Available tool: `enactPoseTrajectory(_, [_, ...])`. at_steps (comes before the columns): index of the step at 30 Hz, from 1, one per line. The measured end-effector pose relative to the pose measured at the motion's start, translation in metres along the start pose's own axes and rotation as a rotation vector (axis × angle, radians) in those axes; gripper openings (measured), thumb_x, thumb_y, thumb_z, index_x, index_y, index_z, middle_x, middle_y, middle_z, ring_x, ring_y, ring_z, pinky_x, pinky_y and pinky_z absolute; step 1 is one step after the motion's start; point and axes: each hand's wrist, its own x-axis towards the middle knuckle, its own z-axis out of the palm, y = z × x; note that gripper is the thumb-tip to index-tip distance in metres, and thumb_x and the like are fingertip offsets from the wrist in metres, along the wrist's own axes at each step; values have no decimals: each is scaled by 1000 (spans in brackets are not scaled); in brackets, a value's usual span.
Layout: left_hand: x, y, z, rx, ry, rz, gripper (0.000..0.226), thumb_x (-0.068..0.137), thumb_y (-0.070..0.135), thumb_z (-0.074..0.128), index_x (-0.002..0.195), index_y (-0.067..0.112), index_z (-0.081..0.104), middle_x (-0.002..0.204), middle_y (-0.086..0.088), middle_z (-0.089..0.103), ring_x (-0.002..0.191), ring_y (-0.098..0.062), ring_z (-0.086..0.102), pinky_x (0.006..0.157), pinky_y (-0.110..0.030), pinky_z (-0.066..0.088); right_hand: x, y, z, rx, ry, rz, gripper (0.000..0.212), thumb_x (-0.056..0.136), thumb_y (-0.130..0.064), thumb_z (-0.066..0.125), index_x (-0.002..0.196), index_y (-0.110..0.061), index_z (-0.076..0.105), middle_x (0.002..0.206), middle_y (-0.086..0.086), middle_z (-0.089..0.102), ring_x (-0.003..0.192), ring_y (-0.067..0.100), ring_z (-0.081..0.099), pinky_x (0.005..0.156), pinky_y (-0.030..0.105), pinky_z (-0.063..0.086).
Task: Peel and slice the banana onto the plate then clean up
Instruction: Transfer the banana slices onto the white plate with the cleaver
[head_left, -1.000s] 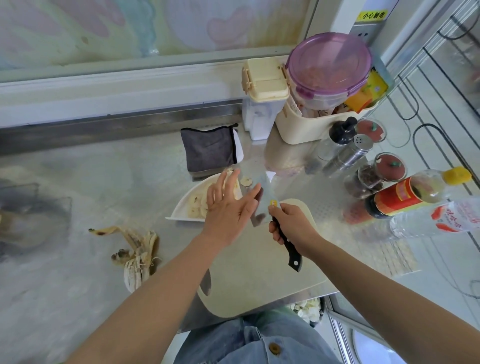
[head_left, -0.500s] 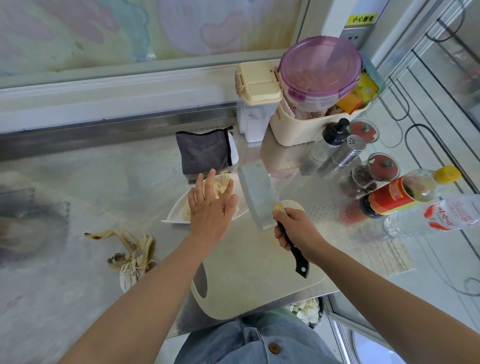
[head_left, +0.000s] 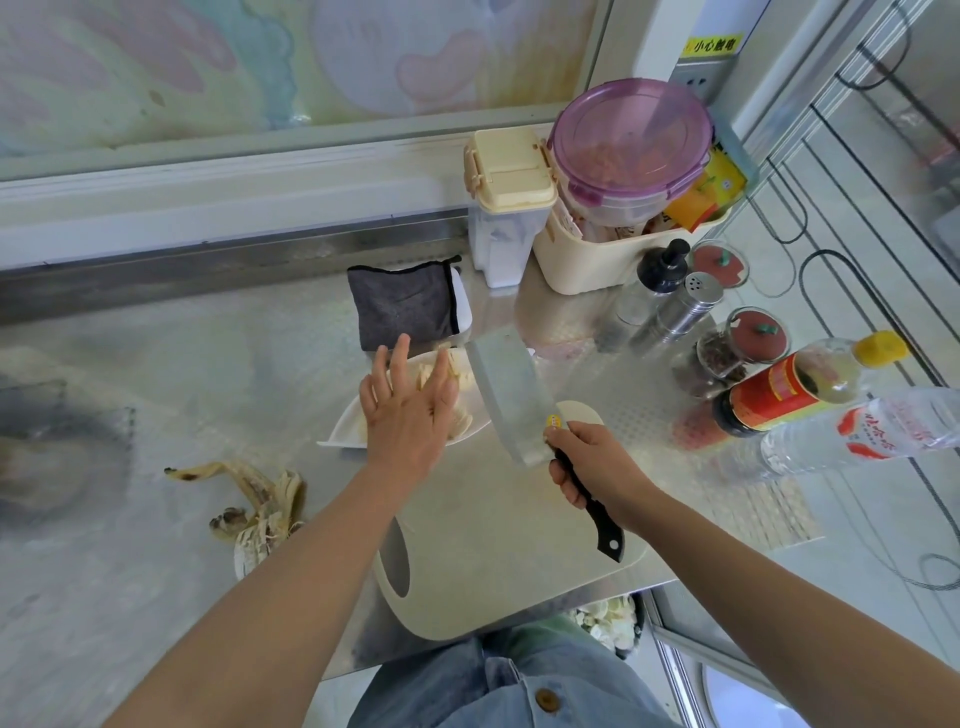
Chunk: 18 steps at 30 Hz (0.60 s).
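At the left of the steel counter lies the peel, browned and splayed open, apart from everything else. To its right sits the white plate, with pale banana slices heaped on it. The left hand is spread flat over the plate, palm down, fingers straight and a little apart, holding nothing; it hides much of the slices, and I cannot tell whether it touches them. Behind the plate, and just beside its far edge, a grey cloth lies folded.

Nearer the person, the cream board lies at the counter's front edge, its handle hole toward the left, its far end close to the plate. The right hand is wrapped round the black handle of the knife, a broad cleaver. The blade is lifted off the board and tilted, pointing away toward the plate's right rim; the end of the handle sticks out behind the hand, over the board.

Further right, at the back, stand a cream box with clip latches and a cream bin holding a purple-lidded tub. In front of these are a steel shaker, red-lidded jars, a yellow-capped sauce bottle and a clear water bottle, both bottles lying tilted in this wide view.
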Motion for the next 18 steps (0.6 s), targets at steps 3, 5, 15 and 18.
enactPoseTrajectory(3, [1,10,-3,-47,-7,90,58,93,57,-3,146,50,20,158,0,-5,143,-23,-10,114,-45,0,1,0,1,-32,-26,21,23,97,-25,47,80,-10,45,57,7,55,37,16,43,38,22,32])
enactPoseTrajectory(5, [2,17,-1,-11,-25,134,53,96,56,0,145,52,17,158,2,-8,143,-23,-13,113,-44,-3,2,-2,3,-36,-45,12,23,97,-25,48,81,-10,46,56,6,55,37,16,42,38,22,31])
enactPoseTrajectory(15, [-3,5,-2,-69,-12,14,65,88,60,-8,146,49,19,158,1,-6,143,-20,-13,114,-44,-2,1,-1,3,3,-36,19,24,97,-24,48,77,-11,44,55,6,54,37,16,41,38,22,30])
enactPoseTrajectory(18, [-6,13,0,-55,-42,80,62,90,60,-5,146,49,19,159,3,-5,143,-20,-12,115,-44,-1,2,-3,6,36,-44,14,25,97,-24,48,76,-12,44,55,7,53,36,17,40,38,21,29])
